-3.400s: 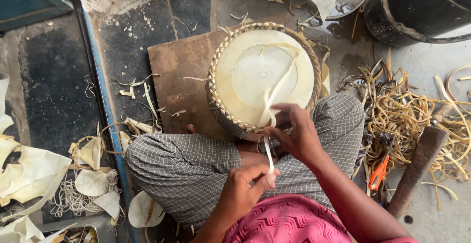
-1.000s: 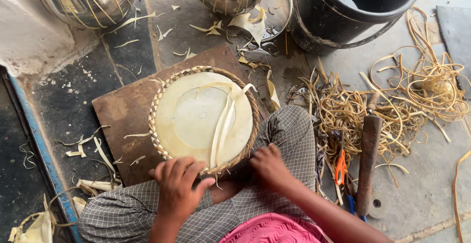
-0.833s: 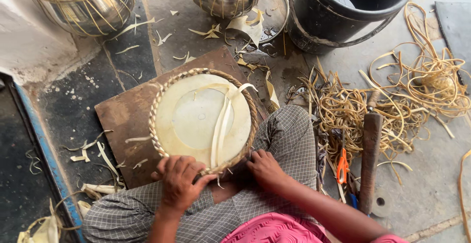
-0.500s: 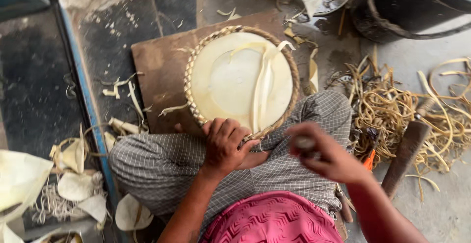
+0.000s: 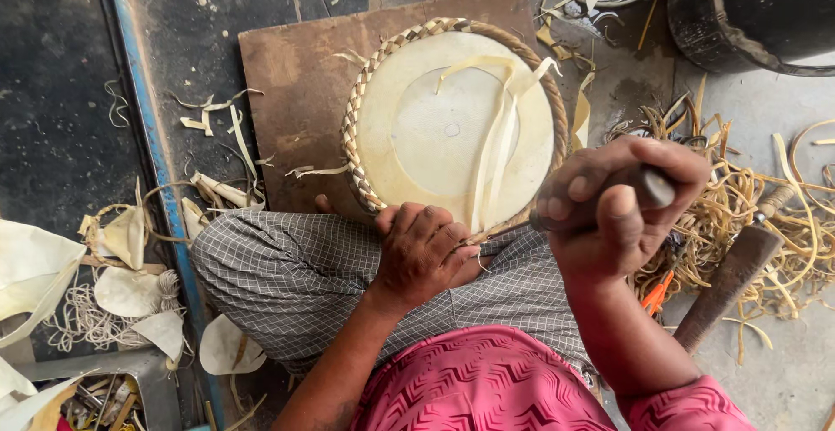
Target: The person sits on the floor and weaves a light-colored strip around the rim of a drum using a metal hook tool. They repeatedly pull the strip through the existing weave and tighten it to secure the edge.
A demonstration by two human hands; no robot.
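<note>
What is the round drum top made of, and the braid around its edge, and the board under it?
The round drum top looks like stretched hide: pale cream, smooth, matte, with a fainter inner circle. The braid around its rim seems to be plaited strips of the same pale material, though cane is possible. The board looks like worn wood: brown, flat, scuffed and dusty.
</note>
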